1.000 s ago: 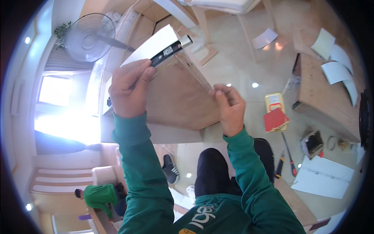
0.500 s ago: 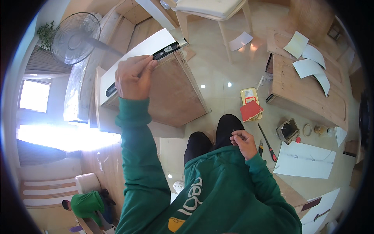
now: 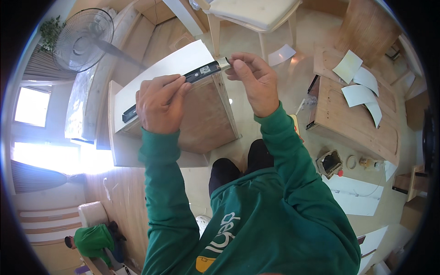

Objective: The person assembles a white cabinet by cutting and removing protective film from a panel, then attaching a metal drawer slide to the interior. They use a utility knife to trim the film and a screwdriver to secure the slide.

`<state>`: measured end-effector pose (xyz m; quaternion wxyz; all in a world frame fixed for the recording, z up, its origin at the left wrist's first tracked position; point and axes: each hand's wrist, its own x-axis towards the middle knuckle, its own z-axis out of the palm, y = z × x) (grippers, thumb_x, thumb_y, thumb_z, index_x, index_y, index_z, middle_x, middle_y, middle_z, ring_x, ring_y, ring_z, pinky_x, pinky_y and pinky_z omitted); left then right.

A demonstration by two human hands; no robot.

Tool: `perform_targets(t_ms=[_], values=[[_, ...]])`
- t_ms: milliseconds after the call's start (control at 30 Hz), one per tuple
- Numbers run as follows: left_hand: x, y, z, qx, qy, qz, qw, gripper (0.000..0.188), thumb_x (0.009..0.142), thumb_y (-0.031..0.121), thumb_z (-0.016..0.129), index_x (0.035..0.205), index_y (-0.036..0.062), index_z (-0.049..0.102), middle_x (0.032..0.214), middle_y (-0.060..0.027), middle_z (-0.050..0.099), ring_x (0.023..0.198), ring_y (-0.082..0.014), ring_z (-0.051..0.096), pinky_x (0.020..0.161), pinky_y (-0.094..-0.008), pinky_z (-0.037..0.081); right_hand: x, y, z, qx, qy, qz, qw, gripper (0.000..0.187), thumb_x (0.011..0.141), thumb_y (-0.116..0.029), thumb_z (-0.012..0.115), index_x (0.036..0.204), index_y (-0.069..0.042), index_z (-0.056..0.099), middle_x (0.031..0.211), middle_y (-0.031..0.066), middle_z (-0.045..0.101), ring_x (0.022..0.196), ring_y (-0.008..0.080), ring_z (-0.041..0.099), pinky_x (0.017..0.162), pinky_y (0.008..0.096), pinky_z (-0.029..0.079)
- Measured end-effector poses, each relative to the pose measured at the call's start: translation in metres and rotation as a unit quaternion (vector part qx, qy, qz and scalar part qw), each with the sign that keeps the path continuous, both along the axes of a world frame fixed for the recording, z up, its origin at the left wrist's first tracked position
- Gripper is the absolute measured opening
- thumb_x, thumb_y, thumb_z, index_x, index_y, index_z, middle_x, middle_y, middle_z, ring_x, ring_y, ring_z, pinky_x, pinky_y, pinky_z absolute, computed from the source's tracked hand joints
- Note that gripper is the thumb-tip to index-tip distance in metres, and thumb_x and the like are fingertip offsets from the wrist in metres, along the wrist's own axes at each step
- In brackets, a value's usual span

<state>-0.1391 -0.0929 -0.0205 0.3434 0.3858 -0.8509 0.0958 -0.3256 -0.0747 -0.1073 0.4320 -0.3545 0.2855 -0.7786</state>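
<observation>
A black drawer slide lies along the top edge of a wooden drawer box, which stands at the left in front of me. My left hand is closed over the slide's middle, fingers on top and thumb alongside. At the slide's far right end, by its bare metal tip, my right hand pinches with thumb and forefinger. Whatever sits between those fingertips is too small to name. A white sheet-like surface borders the slide on its far side.
A second wooden box bearing several thin sheets is at the right. Nearby on the floor are an open tin, a tape roll and a white panel. A chair, a fan and a person in green surround this.
My right hand has risen from beside my lap to the slide's far end. My left hand stays on the slide. The view has shifted slightly.
</observation>
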Motion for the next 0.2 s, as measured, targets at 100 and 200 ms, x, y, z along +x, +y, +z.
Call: perform_targets(t_ms=[100,200], values=[[0.0004,-0.0035,-0.003,0.004,0.004,-0.015,1.0,0.018,0.076,0.011,0.076,0.093,0.0053,0.075,0.094,-0.0062,0.07,0.085,-0.0208,0.059,0.08,-0.0319,0.046,0.0074,-0.007,-0.0036,0.004,0.025,-0.023,0.999,0.028,0.091,-0.014,0.064,0.111,0.005,0.059,0.097,0.0076,0.067,0.085,0.0132,0.064,0.077,0.0252,0.053],[0.0026,-0.0089,-0.0078,0.024,0.018,-0.011,0.999,0.016,0.075,0.013,0.076,0.09,0.009,0.075,0.096,-0.006,0.07,0.088,-0.0234,0.06,0.083,-0.0351,0.043,0.0076,-0.0099,-0.0035,-0.002,0.003,0.005,1.0,0.032,0.091,-0.017,0.066,0.114,0.004,0.059,0.099,0.0086,0.067,0.086,0.0136,0.064,0.077,0.0254,0.053]])
